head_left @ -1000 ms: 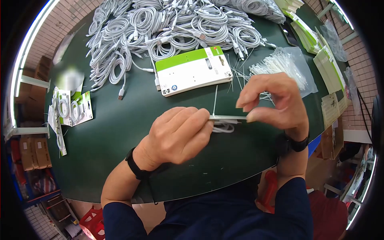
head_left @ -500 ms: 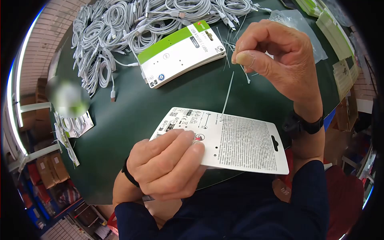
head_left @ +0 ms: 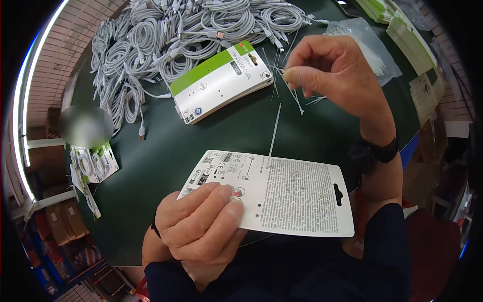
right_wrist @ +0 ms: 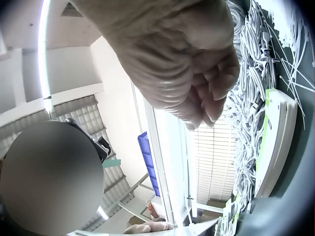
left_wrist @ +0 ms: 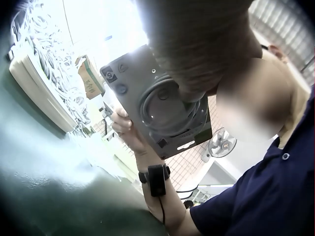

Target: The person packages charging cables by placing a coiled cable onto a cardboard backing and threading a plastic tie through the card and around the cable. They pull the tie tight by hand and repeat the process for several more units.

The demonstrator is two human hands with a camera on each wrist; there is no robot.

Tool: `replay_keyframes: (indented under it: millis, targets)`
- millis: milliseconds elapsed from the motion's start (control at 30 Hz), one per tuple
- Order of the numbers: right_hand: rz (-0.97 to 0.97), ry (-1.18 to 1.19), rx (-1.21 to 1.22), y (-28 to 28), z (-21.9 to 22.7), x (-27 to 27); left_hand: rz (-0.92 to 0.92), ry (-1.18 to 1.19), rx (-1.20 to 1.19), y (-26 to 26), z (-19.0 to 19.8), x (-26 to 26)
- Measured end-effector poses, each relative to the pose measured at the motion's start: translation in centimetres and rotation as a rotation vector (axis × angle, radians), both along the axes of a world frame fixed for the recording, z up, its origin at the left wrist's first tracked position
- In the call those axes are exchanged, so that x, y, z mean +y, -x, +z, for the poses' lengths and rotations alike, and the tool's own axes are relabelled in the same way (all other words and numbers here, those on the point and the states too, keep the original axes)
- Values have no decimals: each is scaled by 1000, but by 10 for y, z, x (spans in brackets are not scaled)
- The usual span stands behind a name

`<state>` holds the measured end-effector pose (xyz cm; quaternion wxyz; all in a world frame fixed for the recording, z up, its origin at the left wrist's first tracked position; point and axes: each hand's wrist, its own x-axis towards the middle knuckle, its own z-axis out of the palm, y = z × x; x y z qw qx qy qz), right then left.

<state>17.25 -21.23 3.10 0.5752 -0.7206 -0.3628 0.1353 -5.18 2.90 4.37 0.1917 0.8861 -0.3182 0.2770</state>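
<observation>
Green table (head_left: 166,146) under everything. White cable heap (head_left: 176,35) at far edge of table; stack of green-white cards (head_left: 221,80) just nearer than heap; bag of ties (head_left: 375,50) right of stack. Backing card (head_left: 282,194) above near edge of table, printed side up: thin, light, bends easily, best pinched at edge. Left hand (head_left: 201,226) grips its left end, fingers on top. Cable tie (head_left: 274,133) stands through card: thin, springy, slippery. Right hand (head_left: 337,75) raised above table, right of stack, fingertips pinched together; whether it holds anything cannot tell.
</observation>
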Motion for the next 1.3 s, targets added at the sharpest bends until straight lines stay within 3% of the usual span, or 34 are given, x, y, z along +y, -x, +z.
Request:
replay_keyframes:
  millis: [33,133,233,300,433,600,667,733,800,900,1067,1167,1300]
  targets:
    - [83,14,96,2,3,0,-17,-41,-35,0,2,0]
    - [107,-18,54,10,-1,5,38,29,-158,1,-2,-4]
    - [100,-33,78,10,-1,6,-51,36,-361,-7,-6,0]
    - [102,-45,95,10,0,5,3,68,-300,3,0,-4]
    - [157,-58,116,12,4,4,19,68,-431,7,-9,0]
    - [344,-31,46,10,1,1,-83,41,-527,-8,-9,1]
    - [420,-12,122,14,4,2,-127,5,-498,-15,-9,3]
    - [464,82,146,15,7,5,-5,-69,-209,-4,-8,3]
    - [484,144,159,17,-2,11,-136,-147,-150,-31,-17,10]
    - [452,219,158,19,-16,22,-136,-158,-178,-51,-41,14]
    - [415,454,53,18,-30,32,-137,-114,-148,-59,-46,9]
    - [410,502,42,21,-41,33,-127,-85,-113,-56,-48,6]
    - [377,400,235,24,-38,39,-126,-37,-67,-53,-52,1]
